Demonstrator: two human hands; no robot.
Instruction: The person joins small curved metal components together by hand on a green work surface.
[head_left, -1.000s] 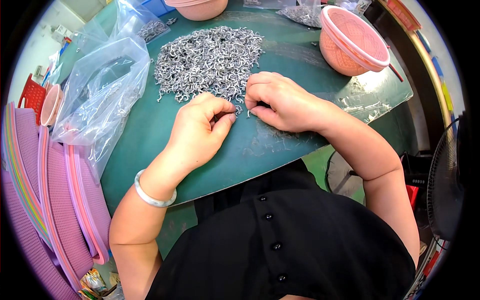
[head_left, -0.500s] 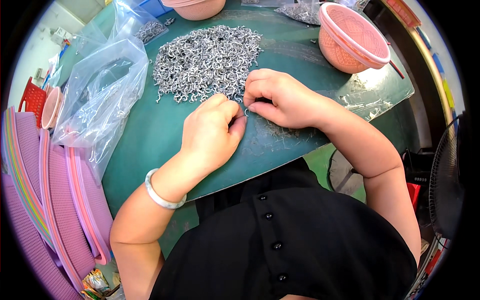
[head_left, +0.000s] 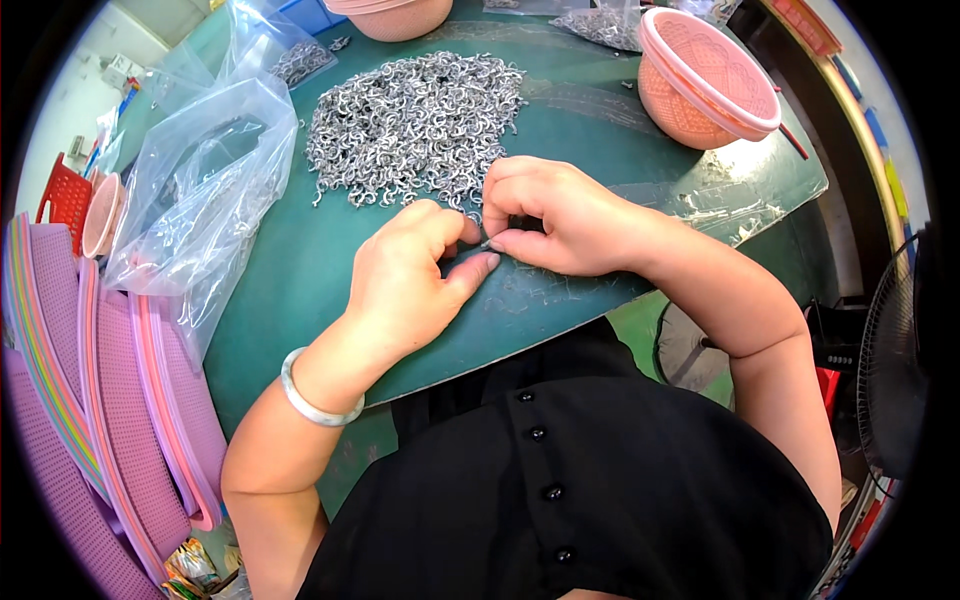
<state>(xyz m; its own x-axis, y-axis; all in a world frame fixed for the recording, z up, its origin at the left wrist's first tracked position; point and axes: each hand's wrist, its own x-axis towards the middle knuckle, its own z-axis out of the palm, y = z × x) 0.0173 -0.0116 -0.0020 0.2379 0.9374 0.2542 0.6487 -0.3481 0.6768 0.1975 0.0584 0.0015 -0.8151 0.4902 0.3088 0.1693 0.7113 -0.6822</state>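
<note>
- At the centre of a dark green, smooth-topped desk (head_left: 300,300), a small grey, metal-looking piece (head_left: 487,245) is held at the fingertips of the bare right hand (head_left: 565,225), whose grip is clamped on it by thumb and forefinger.
- By the bare left hand (head_left: 410,275), the piece is approached from 8 o'clock; its grip is left slightly parted, and whether the piece is touched by it cannot be told.
- A slip is judged the likeliest mishap: so tiny a piece could be squeezed out by uneven finger pressure and be lost among its look-alikes.
- Should it be flicked towards 6 o'clock, it could be carried over the near desk edge.
- Loose pieces could also be scattered if the broad heap of silver-grey curved metal pieces (head_left: 415,125), at 11 o'clock from the fingertips, were brushed by the right knuckles, which are placed just beside its rim.
- The held piece is mostly covered by fingers, and its full shape cannot be made out; in the heap, small hooked and ring-like forms are seen, dull grey with bright glints, tangled together.
- The scene is flanked by a crumpled clear plastic bag (head_left: 205,190) at 9 o'clock and a round pink openwork plastic basket (head_left: 690,105) at 2 o'clock.
</note>
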